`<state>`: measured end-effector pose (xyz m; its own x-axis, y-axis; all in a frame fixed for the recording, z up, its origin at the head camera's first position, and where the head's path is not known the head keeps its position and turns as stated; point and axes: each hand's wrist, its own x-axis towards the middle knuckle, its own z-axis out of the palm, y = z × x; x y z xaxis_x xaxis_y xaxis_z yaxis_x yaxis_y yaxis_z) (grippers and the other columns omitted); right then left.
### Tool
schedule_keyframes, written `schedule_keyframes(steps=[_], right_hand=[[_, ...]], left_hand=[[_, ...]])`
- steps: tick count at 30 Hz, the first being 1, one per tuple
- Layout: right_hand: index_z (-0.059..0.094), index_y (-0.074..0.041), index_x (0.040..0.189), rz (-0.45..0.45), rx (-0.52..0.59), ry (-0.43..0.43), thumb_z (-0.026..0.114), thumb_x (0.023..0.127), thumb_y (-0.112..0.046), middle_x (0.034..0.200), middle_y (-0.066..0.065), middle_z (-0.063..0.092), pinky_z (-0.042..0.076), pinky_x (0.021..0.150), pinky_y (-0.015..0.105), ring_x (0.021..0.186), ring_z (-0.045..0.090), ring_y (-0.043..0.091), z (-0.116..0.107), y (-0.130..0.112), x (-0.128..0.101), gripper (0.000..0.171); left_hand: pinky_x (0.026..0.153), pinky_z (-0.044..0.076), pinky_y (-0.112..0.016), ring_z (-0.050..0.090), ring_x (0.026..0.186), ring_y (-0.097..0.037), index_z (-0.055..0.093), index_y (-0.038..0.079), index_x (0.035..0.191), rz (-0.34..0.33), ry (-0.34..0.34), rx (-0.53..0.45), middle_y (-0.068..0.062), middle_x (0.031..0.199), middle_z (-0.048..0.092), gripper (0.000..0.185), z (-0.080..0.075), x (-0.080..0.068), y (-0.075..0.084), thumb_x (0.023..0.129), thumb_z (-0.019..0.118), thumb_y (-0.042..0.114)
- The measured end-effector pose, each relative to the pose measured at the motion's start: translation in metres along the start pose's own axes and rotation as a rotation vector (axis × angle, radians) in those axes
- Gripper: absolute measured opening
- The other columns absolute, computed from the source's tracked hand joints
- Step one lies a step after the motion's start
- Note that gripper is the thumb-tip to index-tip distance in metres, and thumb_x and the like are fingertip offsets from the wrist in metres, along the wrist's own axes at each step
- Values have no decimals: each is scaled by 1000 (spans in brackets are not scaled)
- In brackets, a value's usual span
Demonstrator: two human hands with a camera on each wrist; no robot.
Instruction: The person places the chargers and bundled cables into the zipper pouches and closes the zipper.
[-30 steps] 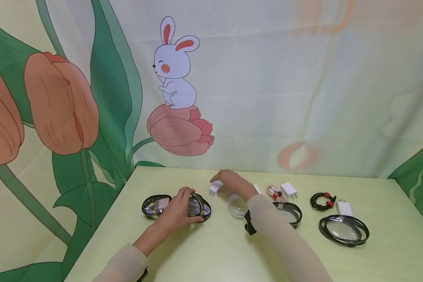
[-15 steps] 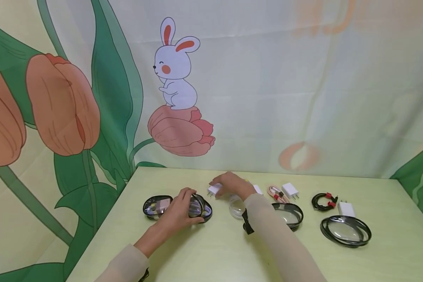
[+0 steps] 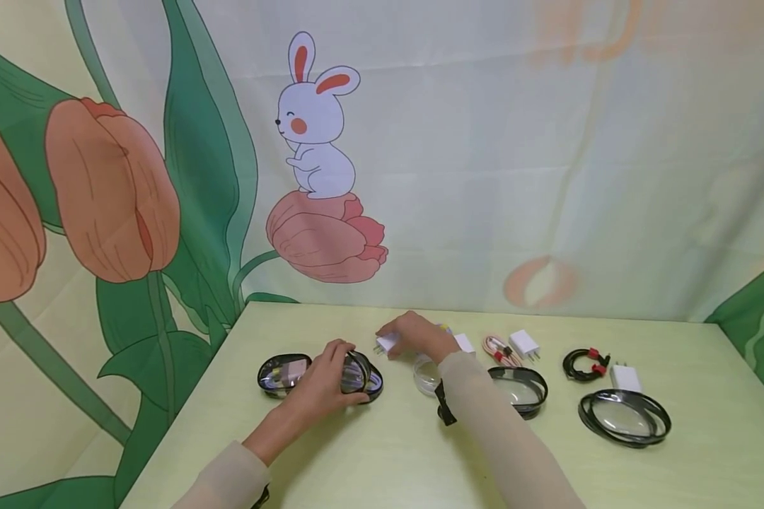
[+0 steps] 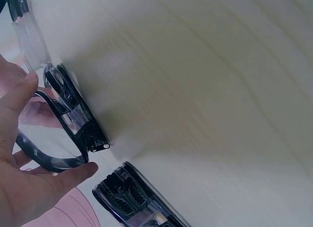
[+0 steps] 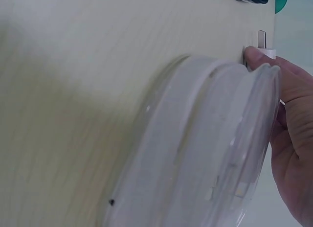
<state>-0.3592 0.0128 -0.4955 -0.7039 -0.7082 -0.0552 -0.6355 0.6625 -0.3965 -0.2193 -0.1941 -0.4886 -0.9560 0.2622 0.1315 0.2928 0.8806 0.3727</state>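
Observation:
My left hand (image 3: 342,375) grips an open black-rimmed clear case (image 3: 359,372) standing at the table's left; in the left wrist view my fingers (image 4: 19,95) and thumb span its rim (image 4: 78,124). Just left of it lies a second case (image 3: 282,372) with a charger and cable inside. My right hand (image 3: 400,338) pinches a white charger plug (image 3: 386,344) a little above the table, behind a clear round dish (image 3: 428,375). In the right wrist view that dish (image 5: 205,153) fills the frame, with my fingers (image 5: 288,90) and the plug's prongs (image 5: 261,40) beyond it.
To the right along the pale green table (image 3: 382,452) lie a pink cable (image 3: 496,348), a white charger (image 3: 523,343), a black-rimmed case half (image 3: 523,386), a coiled black cable (image 3: 584,361), another white charger (image 3: 624,377) and a further case (image 3: 624,418). A printed backdrop stands behind.
My right hand has drawn the white charger plug slightly nearer and lower. The left hand stays on the case.

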Motion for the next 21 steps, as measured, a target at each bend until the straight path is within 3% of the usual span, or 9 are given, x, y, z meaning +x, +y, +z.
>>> schedule_keyframes(steps=[7, 15, 21], right_hand=[[76, -17, 123, 48, -29, 36, 88, 80, -24, 124, 1, 72, 49, 100, 35, 111, 64, 21, 1, 1, 3, 46], [78, -15, 118, 92, 27, 48, 88, 79, -23, 118, -2, 74, 49, 101, 32, 109, 64, 15, -7, -2, 4, 40], [80, -16, 114, 149, 109, 45, 87, 80, -26, 111, -4, 76, 52, 93, 31, 94, 62, 12, -17, -7, 4, 36]], left_hand=[[106, 47, -52, 53, 129, -39, 43, 5, 146, -14, -10, -7, -16, 148, 43, 91, 0, 1, 0, 76, 90, 41], [106, 46, -53, 52, 130, -39, 43, 5, 146, -17, -17, -3, -16, 149, 42, 91, 1, 0, 1, 76, 90, 40], [105, 46, -53, 53, 128, -39, 43, 4, 145, -10, -5, 6, -16, 148, 42, 91, 1, 1, 1, 76, 91, 39]])
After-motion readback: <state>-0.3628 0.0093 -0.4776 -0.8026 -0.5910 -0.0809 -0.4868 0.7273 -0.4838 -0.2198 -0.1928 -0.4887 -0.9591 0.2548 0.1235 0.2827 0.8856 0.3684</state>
